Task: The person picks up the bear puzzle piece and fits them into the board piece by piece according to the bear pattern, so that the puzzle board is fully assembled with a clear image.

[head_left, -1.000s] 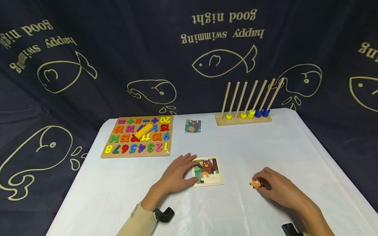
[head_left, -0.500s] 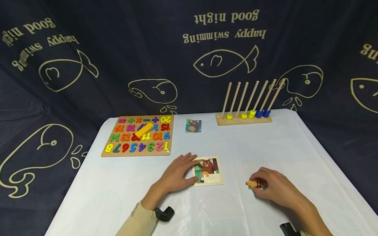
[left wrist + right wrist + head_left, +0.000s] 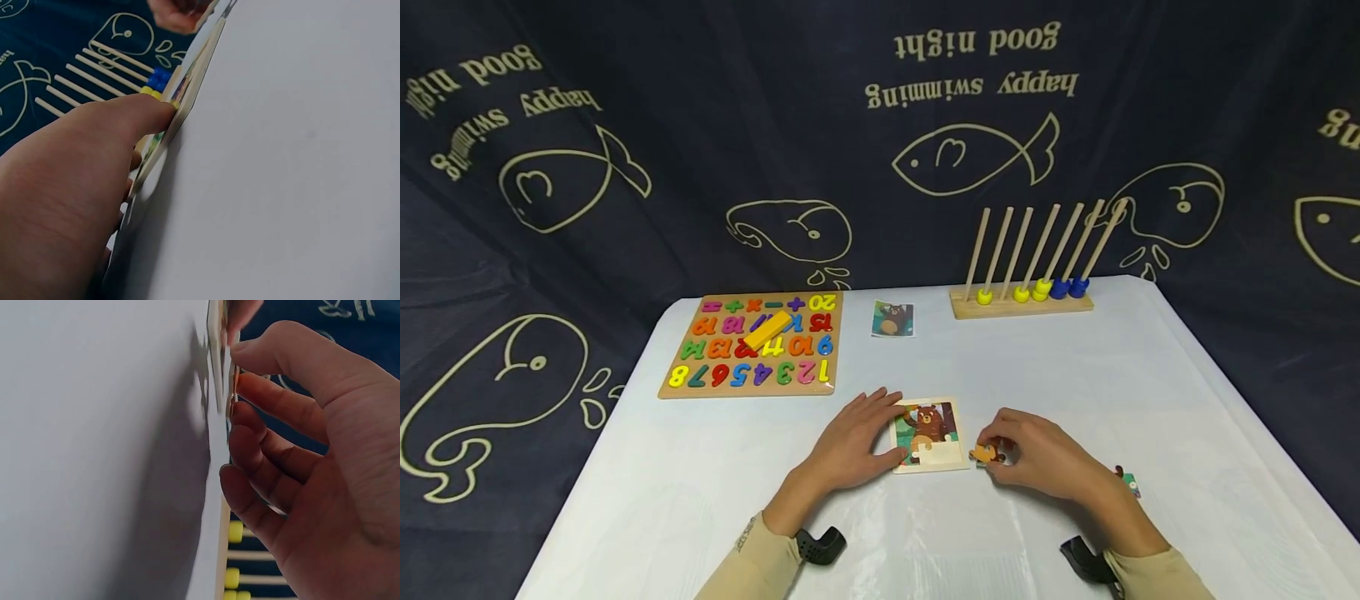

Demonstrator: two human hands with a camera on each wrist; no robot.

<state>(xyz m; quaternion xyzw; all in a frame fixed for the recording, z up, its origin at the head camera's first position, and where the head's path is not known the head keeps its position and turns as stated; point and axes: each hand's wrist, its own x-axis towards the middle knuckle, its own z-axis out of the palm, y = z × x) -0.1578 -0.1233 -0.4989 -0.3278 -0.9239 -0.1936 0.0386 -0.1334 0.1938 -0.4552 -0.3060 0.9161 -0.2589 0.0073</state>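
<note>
A square wooden jigsaw puzzle (image 3: 930, 425) with a brown bear picture lies on the white table; its lower right part is bare pale wood. My left hand (image 3: 855, 439) rests at its left side, fingers spread, with thumb and index fingertips on the frame. In the left wrist view the thumb (image 3: 153, 115) presses on the board's edge. Just right of the puzzle, my right hand (image 3: 1037, 454) pinches an orange and brown puzzle piece (image 3: 983, 453) between thumb and fingers. The right wrist view shows this piece (image 3: 234, 394) edge-on, above its shadow.
Another green puzzle piece (image 3: 1130, 483) lies by the right forearm. Farther back are a number board (image 3: 831, 385) with a yellow block (image 3: 768, 331) on it, a small bear picture card (image 3: 893, 319), and a peg rack (image 3: 1022, 309) with yellow and blue beads.
My right hand has moved left with the orange puzzle piece, up to the puzzle's right edge. The green piece by the forearm has come into sight. My left hand stays put.
</note>
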